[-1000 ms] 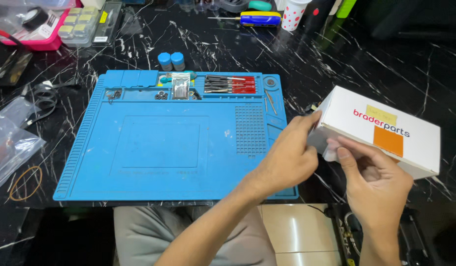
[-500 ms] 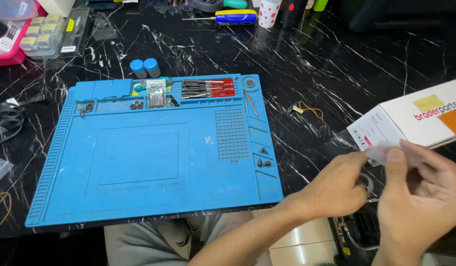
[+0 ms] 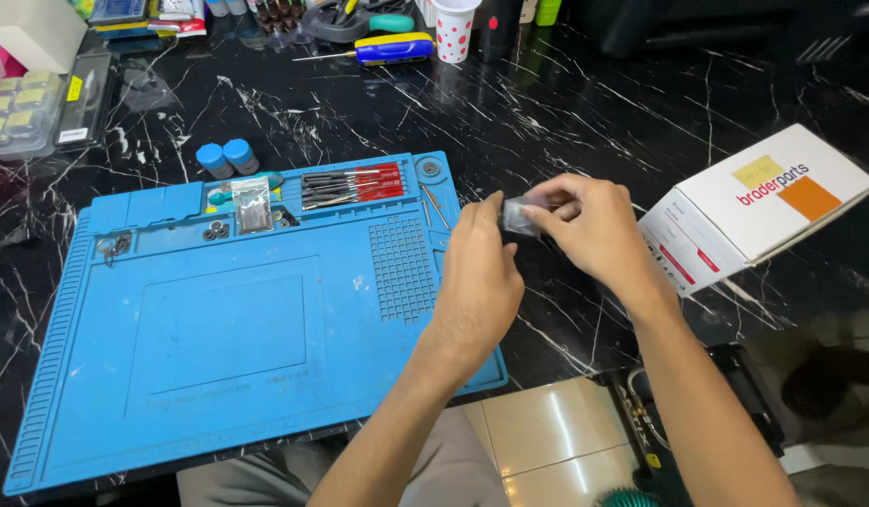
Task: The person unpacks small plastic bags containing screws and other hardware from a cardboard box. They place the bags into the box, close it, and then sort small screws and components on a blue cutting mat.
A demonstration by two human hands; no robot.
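Both hands have come up and left from the near right edge of the worktop since half a second ago, and the white box (image 3: pixel 758 202) now lies alone on the right side, its end flap hanging open toward the hands; the left hand (image 3: pixel 477 272) and the right hand (image 3: pixel 589 230) meet just off the right edge of the blue work mat (image 3: pixel 219 329), and between them they pinch a small clear packet (image 3: pixel 521 214), the fingers of each hand closed on its ends; the packet's long axis runs roughly left to right across the worktop, its flat face turned up toward the camera, though what it contains is too small to tell; the worktop is black stone veined with white (image 3: pixel 566 103), glossy, and pale floor tiles show past its near edge; on the mat's far trays lie red-handled tools (image 3: pixel 352 183), a little foil bag (image 3: pixel 254 205) and some washers; two blue-capped bottles (image 3: pixel 226 158) stand just beyond the mat's far edge; a yellow and blue screwdriver (image 3: pixel 383 49) and a dotted paper cup (image 3: pixel 453 26) sit at the far edge.
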